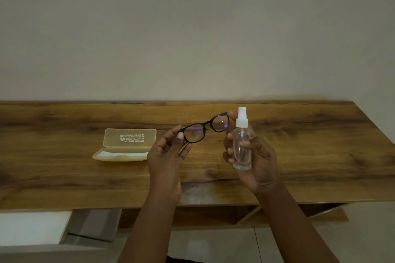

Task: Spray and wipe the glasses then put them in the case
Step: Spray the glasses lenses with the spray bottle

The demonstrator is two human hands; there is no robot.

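Black-framed glasses [205, 127] hang in the air above the wooden table [64, 177], tilted up to the right. My left hand [166, 156] pinches their left rim between thumb and fingers. My right hand [254, 160] grips a clear spray bottle [242, 145] with a white nozzle, upright, just right of the glasses. A fingertip of that hand shows behind the glasses' right lens. A translucent yellow case [126, 145] lies open on the table to the left, its lid raised, with a white cloth inside.
The table runs along a plain wall; its right end slants away at the far right. Below the front edge are a white surface [32, 228] at the left and open wooden shelf compartments [245, 213].
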